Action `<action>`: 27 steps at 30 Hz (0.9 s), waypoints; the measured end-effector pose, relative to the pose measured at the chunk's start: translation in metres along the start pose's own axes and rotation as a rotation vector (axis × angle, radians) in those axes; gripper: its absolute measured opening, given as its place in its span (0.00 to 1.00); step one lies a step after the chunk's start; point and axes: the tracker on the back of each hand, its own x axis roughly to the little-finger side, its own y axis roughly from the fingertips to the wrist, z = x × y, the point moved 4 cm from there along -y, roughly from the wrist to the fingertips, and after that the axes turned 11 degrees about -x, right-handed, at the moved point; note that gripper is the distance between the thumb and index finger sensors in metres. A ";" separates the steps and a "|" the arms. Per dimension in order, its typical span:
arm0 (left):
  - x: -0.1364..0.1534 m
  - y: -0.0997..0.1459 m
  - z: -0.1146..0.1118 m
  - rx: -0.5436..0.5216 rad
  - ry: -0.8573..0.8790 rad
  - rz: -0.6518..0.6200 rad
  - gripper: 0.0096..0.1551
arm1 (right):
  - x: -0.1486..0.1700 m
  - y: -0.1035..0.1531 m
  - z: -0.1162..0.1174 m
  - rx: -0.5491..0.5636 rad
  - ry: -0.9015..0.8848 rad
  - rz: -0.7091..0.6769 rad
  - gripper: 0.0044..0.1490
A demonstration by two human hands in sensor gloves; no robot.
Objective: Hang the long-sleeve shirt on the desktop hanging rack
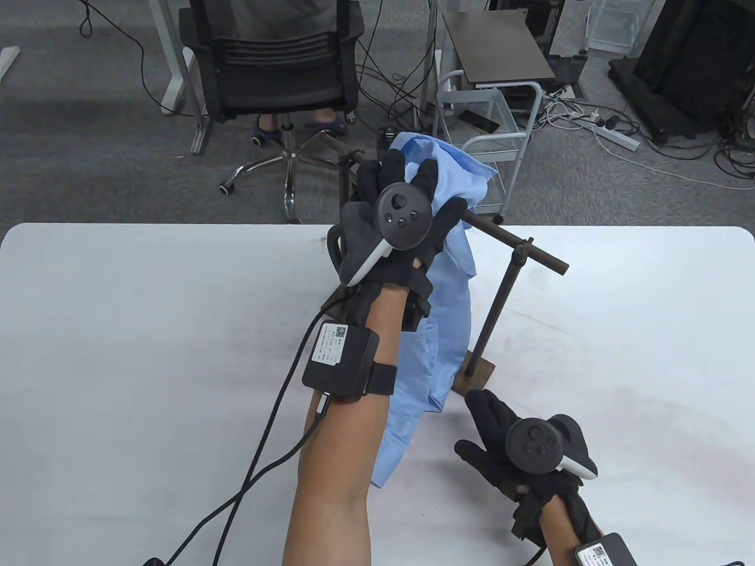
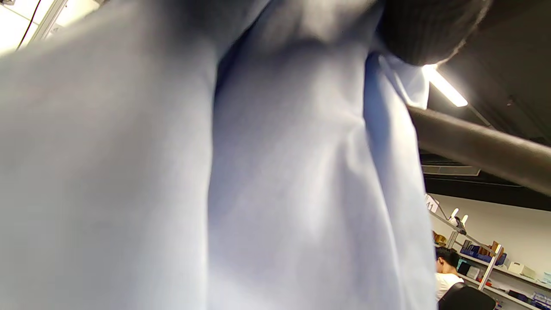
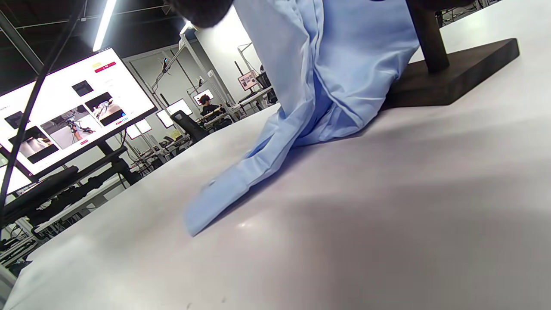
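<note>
L hand fingers grip shirt on rack; R hand fingers spread, empty.

Left hand covers rack bar under shirt; grip unclear. Left wrist view: blurred cloth. Right forearm cut off by bottom edge.

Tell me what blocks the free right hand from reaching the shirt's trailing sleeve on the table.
Nothing visible does. The right hand hangs open over bare table; the sleeve of the shirt lies flat to its left, and the rack's base stands beyond.
</note>
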 end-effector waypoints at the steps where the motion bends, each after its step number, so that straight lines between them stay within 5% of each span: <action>1: 0.000 0.002 0.002 -0.003 -0.001 -0.002 0.45 | 0.000 0.000 0.000 0.000 0.001 -0.001 0.55; 15: 0.026 0.060 0.047 -0.044 0.013 -0.004 0.47 | 0.000 0.000 -0.001 0.010 0.008 0.007 0.54; 27: 0.092 0.130 0.037 -0.005 0.016 0.060 0.45 | -0.001 0.003 -0.002 0.029 0.024 0.016 0.55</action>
